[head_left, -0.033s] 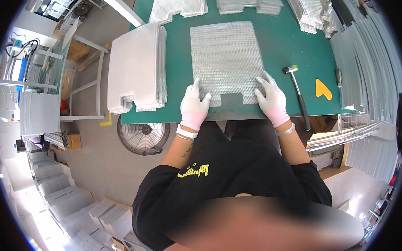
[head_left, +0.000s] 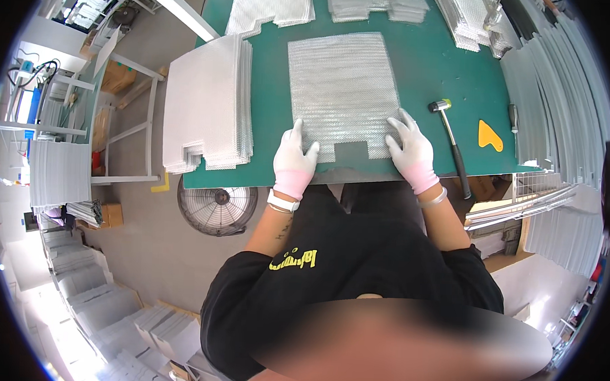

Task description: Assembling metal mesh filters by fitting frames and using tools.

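Before me on the green table (head_left: 273, 139) lies a silvery mesh sheet (head_left: 344, 88) with a notch in its near edge. My left hand (head_left: 296, 158), in a white glove with a pink cuff, rests at the sheet's near left corner, thumb and fingers apart. At the near right corner, my right hand (head_left: 410, 152), gloved alike, touches the edge with its fingers spread. Neither hand grips anything. Right of the sheet lies a mallet (head_left: 453, 145) with a black handle, and beyond it a yellow flat scraper (head_left: 489, 136).
A stack of white notched sheets (head_left: 207, 100) stands on the table's left. More mesh stacks (head_left: 274, 5) line the far side. A screwdriver (head_left: 514, 118) lies by many upright grey panels (head_left: 557, 98) on the right. A floor fan (head_left: 218, 211) stands below the table's left front.
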Demonstrator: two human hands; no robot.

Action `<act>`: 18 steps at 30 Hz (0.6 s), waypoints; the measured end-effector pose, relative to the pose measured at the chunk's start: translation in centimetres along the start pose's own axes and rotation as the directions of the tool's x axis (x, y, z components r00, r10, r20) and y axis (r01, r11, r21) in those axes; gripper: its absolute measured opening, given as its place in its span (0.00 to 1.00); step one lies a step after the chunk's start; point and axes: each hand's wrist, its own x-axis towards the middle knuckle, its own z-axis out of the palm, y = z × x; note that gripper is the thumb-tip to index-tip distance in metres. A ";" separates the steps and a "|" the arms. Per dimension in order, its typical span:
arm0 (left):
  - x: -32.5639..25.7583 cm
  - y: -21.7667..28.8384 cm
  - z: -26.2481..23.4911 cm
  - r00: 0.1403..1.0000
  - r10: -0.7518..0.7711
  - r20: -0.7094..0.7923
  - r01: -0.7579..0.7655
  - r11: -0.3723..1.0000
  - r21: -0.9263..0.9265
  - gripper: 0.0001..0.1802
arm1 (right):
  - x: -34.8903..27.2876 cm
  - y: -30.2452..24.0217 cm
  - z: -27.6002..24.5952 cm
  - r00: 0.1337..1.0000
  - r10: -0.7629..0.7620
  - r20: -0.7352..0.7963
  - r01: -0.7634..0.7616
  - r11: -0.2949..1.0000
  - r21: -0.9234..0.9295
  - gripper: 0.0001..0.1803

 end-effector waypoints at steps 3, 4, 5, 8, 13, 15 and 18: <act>0.0 -0.5 0.5 0.996 0.068 -0.060 -0.065 0.997 0.047 0.36 | 0.0 0.1 0.0 1.000 -0.019 -0.007 0.019 0.999 -0.025 0.21; 0.0 -0.5 0.6 0.997 0.054 -0.049 -0.052 0.998 0.045 0.36 | 0.2 0.1 -0.1 1.000 -0.018 0.008 0.018 0.999 -0.045 0.22; 0.0 -0.4 0.5 0.998 0.039 -0.038 -0.038 0.998 0.044 0.37 | 0.3 0.0 -0.2 1.000 -0.016 0.024 0.018 0.998 -0.062 0.22; 0.6 0.6 -0.2 0.991 -0.120 0.054 0.114 0.988 0.104 0.38 | 0.7 -0.8 -1.1 0.995 0.058 0.082 -0.047 0.991 -0.126 0.24; 1.8 -0.4 -1.7 0.995 0.092 0.032 -0.097 0.942 0.322 0.35 | 4.5 -0.5 -3.1 0.989 -0.150 -0.006 0.143 0.954 -0.263 0.26; 2.4 -1.6 -1.7 0.971 0.226 0.082 -0.240 0.912 0.332 0.33 | 9.0 -2.6 -3.2 0.941 -0.334 -0.046 0.322 0.931 -0.170 0.22; 3.2 -1.2 -1.9 0.965 0.223 0.137 -0.248 0.946 0.211 0.29 | 17.6 -7.1 -0.8 0.926 -0.376 0.031 0.376 0.926 -0.010 0.19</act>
